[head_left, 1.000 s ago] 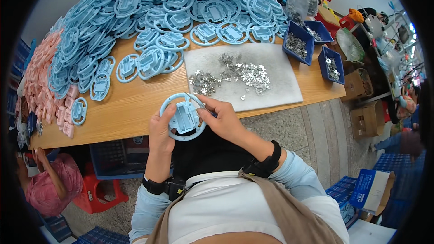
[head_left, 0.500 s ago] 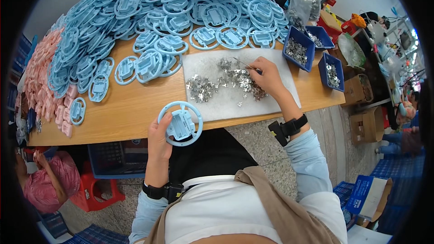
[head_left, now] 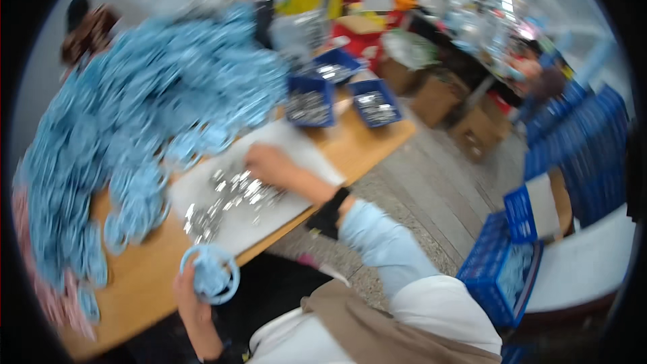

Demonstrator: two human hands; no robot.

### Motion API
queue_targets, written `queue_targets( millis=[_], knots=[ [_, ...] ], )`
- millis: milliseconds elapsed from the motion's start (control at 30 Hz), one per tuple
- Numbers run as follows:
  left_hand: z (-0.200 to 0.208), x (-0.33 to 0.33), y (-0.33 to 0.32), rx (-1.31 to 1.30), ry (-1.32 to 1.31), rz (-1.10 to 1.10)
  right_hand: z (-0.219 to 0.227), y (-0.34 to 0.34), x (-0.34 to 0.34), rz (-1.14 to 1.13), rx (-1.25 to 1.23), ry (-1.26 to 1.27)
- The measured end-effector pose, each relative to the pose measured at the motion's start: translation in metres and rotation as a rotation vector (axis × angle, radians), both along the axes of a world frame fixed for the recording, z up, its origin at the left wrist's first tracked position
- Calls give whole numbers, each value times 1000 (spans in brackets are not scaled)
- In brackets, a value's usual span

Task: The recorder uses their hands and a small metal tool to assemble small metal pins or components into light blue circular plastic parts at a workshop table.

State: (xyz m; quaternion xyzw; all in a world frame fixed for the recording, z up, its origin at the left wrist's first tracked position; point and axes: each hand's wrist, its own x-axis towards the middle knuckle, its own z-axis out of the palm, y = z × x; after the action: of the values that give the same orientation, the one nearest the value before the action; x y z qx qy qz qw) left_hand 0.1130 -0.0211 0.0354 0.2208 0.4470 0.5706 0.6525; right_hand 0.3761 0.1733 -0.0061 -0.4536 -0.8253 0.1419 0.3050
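Across the table [head_left: 147,282] we see a blue heap [head_left: 155,87] at the far left, a white mat [head_left: 296,140] to its right and bins [head_left: 311,120] at the far right. Our right hand [head_left: 269,164] is over the mat, its fingers too blurred for us to tell their state; our left hand [head_left: 193,302], nearer, has its fingers clamped on the left rim of a wheel [head_left: 211,276]. Silvery clips [head_left: 236,189] lie beside our right hand.
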Motion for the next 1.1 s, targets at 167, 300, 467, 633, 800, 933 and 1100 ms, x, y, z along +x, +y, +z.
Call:
queue_targets(
  millis=[167,300,467,633,800,933,1100],
  knots=[
    [2,18,19,139,184,-93,45,-47,-34,146,59,311],
    [9,30,24,227,195,-143,70,-104,-74,288,55,345],
    [3,26,21,322,277,-119,63,-115,-83,396,109,399],
    [-5,18,19,326,357,-77,66,-123,-83,396,83,406],
    [5,17,17,401,599,-53,61,-116,-94,296,-174,494],
    [1,16,21,389,708,32,51,-107,-96,331,-230,496],
    [11,16,18,305,678,8,78,-113,-94,296,-388,448]
  ],
)
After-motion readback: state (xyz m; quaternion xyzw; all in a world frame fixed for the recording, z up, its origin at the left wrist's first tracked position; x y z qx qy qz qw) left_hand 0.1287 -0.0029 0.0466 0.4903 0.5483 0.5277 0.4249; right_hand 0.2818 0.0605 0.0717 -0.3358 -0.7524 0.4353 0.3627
